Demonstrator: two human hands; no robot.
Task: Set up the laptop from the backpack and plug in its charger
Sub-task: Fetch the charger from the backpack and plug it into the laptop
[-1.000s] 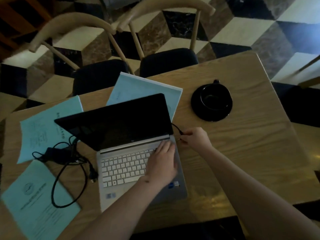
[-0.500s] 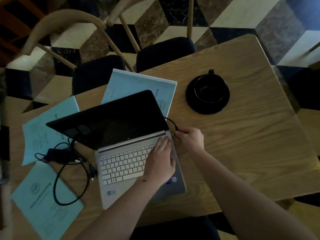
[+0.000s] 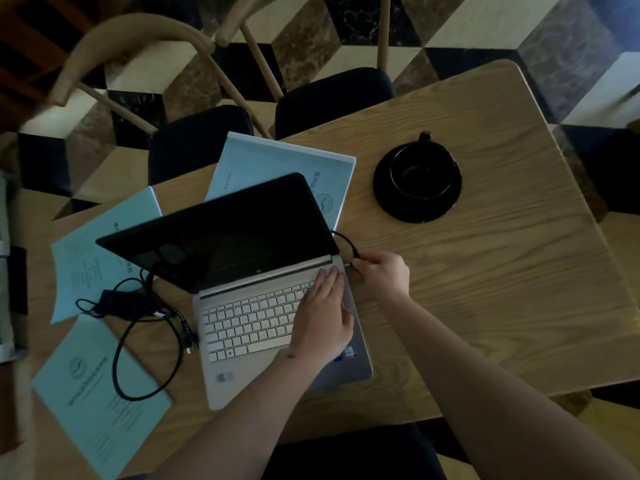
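Observation:
A silver laptop [image 3: 242, 327] stands open on the wooden table [image 3: 485, 289], its screen dark. My left hand [image 3: 322, 317] lies flat on the right side of the keyboard, fingers straight. My right hand [image 3: 381, 271] pinches the charger plug [image 3: 355, 255] at the laptop's right edge near the hinge; the thin black cable runs from it behind the screen. The black charger brick [image 3: 121, 301] lies left of the laptop with its thick cord [image 3: 145, 368] looped beside it. The backpack is not in view.
Several pale blue booklets [image 3: 277, 168] lie left of and behind the laptop. A black cup on a black saucer [image 3: 417, 188] stands at the back right. Two wooden chairs with dark seats [image 3: 329, 98] are tucked in at the far edge.
The view has shifted a little. My right hand stays at the laptop's right edge holding the plug; my left hand stays on the keyboard.

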